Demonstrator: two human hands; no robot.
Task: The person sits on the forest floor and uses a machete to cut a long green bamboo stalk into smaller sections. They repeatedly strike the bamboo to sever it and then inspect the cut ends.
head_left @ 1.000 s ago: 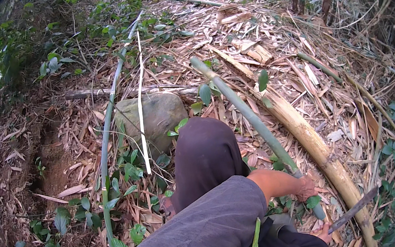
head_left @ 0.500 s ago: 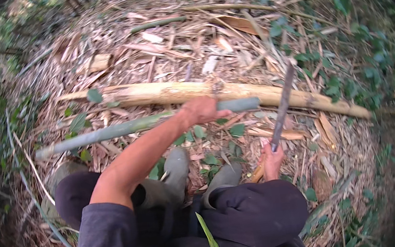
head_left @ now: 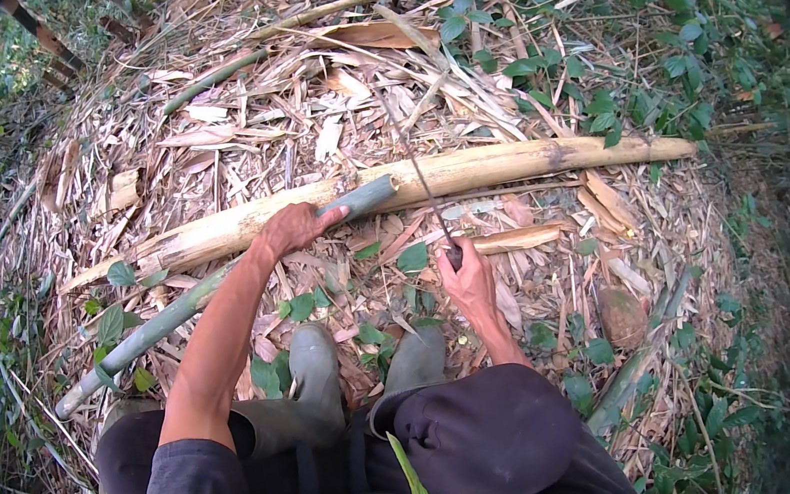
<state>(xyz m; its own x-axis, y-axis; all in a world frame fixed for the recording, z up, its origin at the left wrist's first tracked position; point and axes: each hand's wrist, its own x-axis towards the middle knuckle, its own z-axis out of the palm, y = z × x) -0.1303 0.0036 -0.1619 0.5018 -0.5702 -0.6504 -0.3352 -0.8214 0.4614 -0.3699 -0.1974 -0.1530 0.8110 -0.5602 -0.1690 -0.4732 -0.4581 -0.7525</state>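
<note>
My left hand is wrapped round a green bamboo pole close to its cut right end. That end rests on or just over a pale, bare log lying crosswise in front of me; which of the two, I cannot tell. The pole slants down to the left, toward my knee. In my right hand is the dark handle of a machete. Its long thin blade, seen nearly edge-on, points away from me across the log, just right of the pole's cut end.
My boots stand on the near side of the log. Wood chips and dry strips cover the ground. A split wood piece lies right of my right hand. Leafy vines grow at the right, with a long thin stem at the back.
The pole's right end has come up to the log and its left end has dropped nearer me. The machete has swung from leaning right to leaning slightly left, nearer the pole's end.
</note>
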